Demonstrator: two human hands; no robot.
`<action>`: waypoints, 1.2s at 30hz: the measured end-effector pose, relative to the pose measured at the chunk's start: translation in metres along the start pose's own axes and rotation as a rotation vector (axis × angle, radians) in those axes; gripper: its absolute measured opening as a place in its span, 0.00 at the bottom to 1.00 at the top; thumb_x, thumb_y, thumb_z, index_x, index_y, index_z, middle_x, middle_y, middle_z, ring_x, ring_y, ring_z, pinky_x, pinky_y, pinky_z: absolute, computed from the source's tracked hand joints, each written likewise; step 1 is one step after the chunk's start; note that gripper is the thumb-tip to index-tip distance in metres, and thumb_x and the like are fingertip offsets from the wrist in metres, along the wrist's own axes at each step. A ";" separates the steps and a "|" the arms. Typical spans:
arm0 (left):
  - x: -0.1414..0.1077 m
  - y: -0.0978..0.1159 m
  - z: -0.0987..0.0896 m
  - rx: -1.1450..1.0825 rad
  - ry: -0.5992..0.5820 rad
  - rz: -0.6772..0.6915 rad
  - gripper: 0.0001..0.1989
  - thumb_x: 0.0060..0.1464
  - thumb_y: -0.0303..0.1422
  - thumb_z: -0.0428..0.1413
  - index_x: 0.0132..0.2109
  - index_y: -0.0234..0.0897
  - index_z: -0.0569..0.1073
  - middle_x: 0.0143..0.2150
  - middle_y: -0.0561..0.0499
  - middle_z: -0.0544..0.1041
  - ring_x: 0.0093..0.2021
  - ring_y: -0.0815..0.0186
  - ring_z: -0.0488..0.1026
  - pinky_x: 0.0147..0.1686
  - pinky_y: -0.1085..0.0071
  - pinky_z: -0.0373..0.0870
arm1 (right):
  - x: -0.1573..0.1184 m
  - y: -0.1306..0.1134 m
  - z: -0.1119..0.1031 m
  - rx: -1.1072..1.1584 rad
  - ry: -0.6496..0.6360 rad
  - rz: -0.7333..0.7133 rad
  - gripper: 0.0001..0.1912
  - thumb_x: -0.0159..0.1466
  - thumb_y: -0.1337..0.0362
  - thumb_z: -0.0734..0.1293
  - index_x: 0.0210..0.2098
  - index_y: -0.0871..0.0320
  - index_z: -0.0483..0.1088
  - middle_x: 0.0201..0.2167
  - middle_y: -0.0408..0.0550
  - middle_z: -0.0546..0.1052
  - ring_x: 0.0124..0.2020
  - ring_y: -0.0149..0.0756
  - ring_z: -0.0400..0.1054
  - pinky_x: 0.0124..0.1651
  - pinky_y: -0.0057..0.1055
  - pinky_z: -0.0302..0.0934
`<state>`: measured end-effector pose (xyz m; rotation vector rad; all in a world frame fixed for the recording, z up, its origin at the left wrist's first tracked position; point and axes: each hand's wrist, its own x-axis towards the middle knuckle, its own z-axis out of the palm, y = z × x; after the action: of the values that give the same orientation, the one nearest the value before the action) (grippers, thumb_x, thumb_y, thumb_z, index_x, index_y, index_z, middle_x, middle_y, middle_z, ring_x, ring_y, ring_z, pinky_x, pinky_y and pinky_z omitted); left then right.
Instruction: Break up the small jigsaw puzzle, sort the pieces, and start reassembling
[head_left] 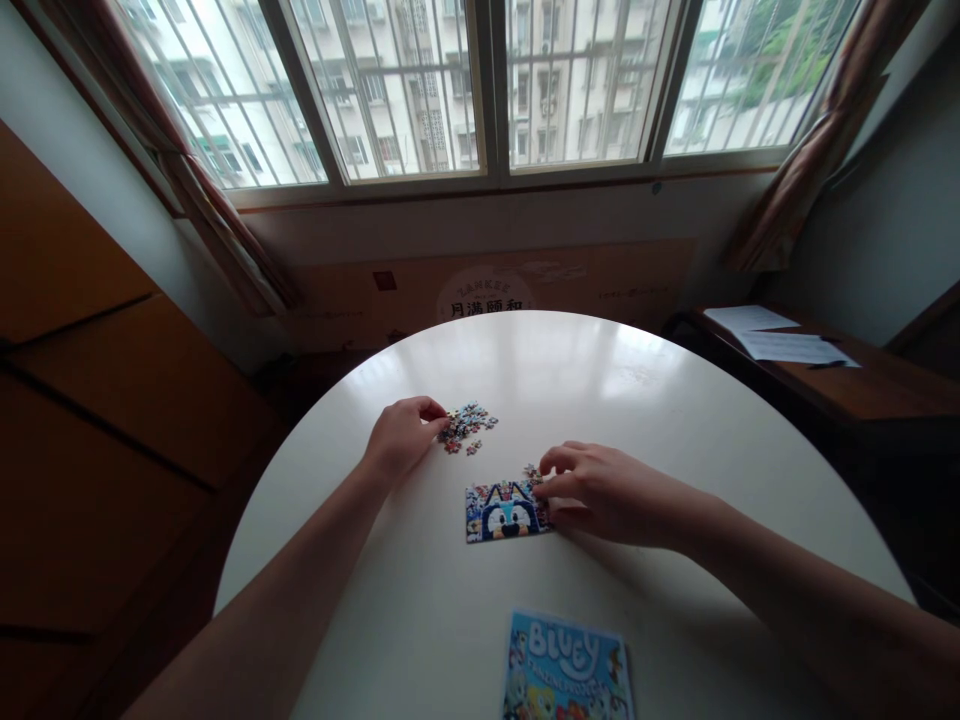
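On the white round table, a partly joined jigsaw puzzle (508, 512) shows a blue cartoon dog face. My right hand (592, 490) is at its right edge, fingers bent round a spot by the upper right corner, where a few pieces (532, 473) lie; what the fingertips hold is too small to tell. Farther back and to the left is a heap of loose puzzle pieces (469, 420). My left hand (405, 432) reaches the left side of that heap, thumb and fingers closed together at its edge on something hidden.
A blue Bluey box or booklet (568, 668) lies near the front of the table (375, 620). To the right, papers (795, 347) and a pen rest on a brown desk (885, 385). Barred windows and curtains are behind; a wooden cabinet (97, 430) stands left.
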<state>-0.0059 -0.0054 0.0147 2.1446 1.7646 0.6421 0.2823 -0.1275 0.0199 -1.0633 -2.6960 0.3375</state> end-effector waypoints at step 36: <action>-0.005 0.014 -0.006 0.014 -0.003 0.037 0.10 0.54 0.39 0.60 0.36 0.39 0.83 0.41 0.46 0.81 0.40 0.57 0.77 0.45 0.63 0.72 | 0.008 -0.009 0.004 -0.028 -0.032 0.079 0.10 0.68 0.62 0.65 0.46 0.53 0.77 0.33 0.47 0.78 0.31 0.31 0.68 0.31 0.28 0.53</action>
<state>0.0024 -0.0135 0.0262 2.1910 1.7369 0.6369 0.2698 -0.1290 0.0196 -1.1849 -2.6994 0.3348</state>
